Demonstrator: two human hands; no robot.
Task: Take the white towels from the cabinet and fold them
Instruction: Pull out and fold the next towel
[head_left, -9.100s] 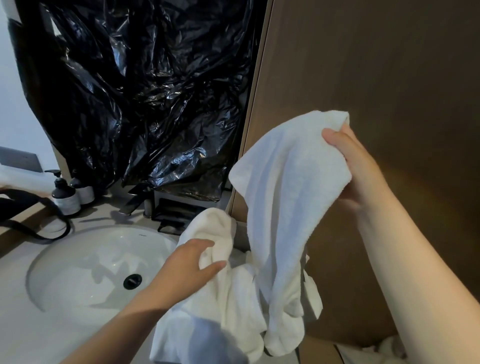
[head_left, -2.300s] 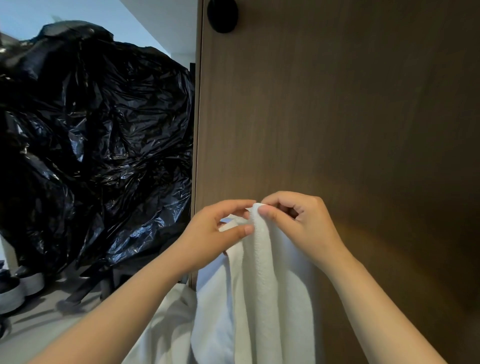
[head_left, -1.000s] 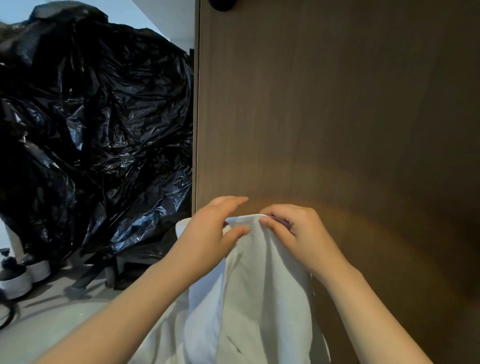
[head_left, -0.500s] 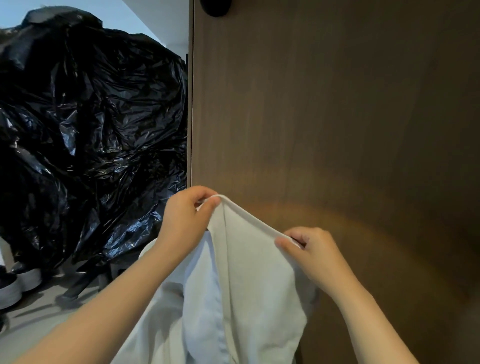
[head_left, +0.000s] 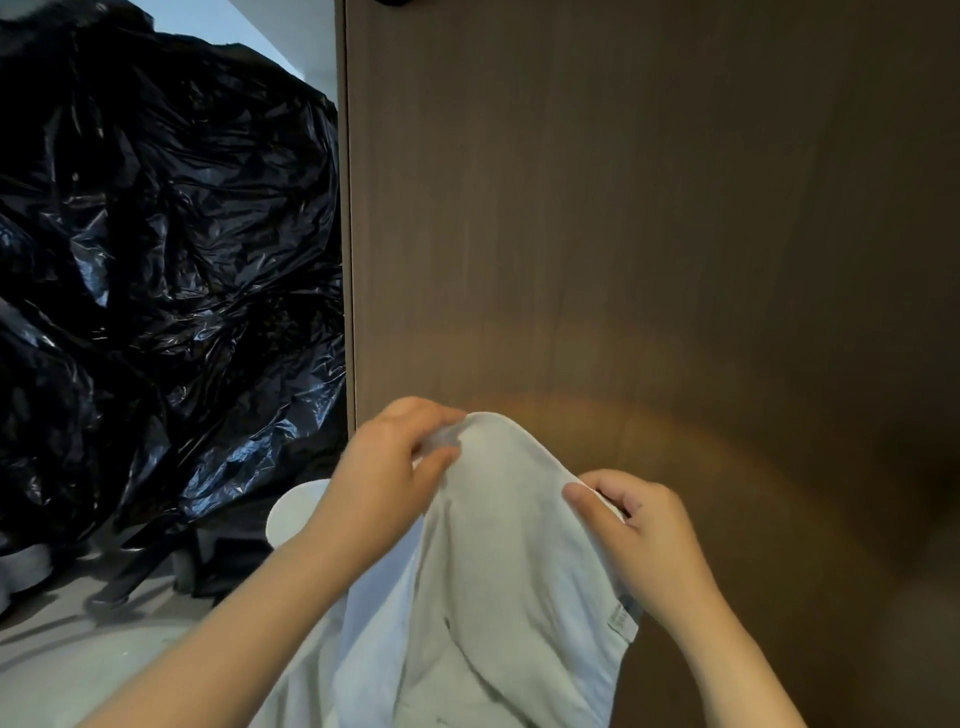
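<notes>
Since a second ago the two hands have drawn apart along the top edge of the white towel (head_left: 498, 571). They were almost touching then; now a rounded span of cloth arches between them. The left hand's fingers (head_left: 431, 414) are curled over the top of that arch, with the thumb below them on the near face, pinching the hem; motion blur hides the exact hold. The right hand's fingers (head_left: 631, 499) are curled behind the edge lower down, and its thumb lies flat across the front, so the cloth is pinched there too. The left hand (head_left: 387, 478) sits higher than the right hand (head_left: 644, 535), and the held edge slopes down from left to right.

The towel hangs from both grips, held up in the air in front of the person. It falls in loose folds between the bare forearms and runs out of the bottom of the view. A small sewn label (head_left: 621, 618) shows on its right edge, just below the right wrist.

Directly behind the towel stands a tall brown wood-grain cabinet panel (head_left: 623, 208), filling the right two thirds of the view, with a warm patch of light low on it. To its left hangs crumpled black plastic sheeting (head_left: 156, 260), glossy with highlights. Below the sheeting a pale grey tabletop (head_left: 62, 670) shows at the lower left, with dark fittings (head_left: 130, 577) standing on it in shadow, too dim to identify.
</notes>
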